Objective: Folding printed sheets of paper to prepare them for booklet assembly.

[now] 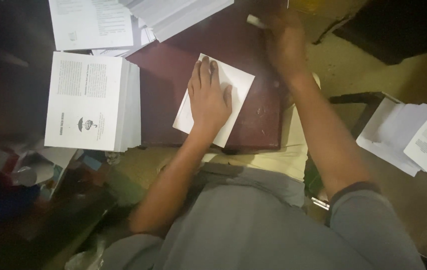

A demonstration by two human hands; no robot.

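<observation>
Left hand (pixel 208 97) flat on paper sheet (pixel 233 80) — right hand (pixel 286 42) raised

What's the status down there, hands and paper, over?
Left hand flat on the folded white sheet, pressing it to the dark red board. Right hand blurred near a small white object. Nothing blocking the sheet.

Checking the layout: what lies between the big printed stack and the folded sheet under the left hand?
Only bare dark-red board separates the printed stack from the folded sheet, seen from the head view.
</observation>
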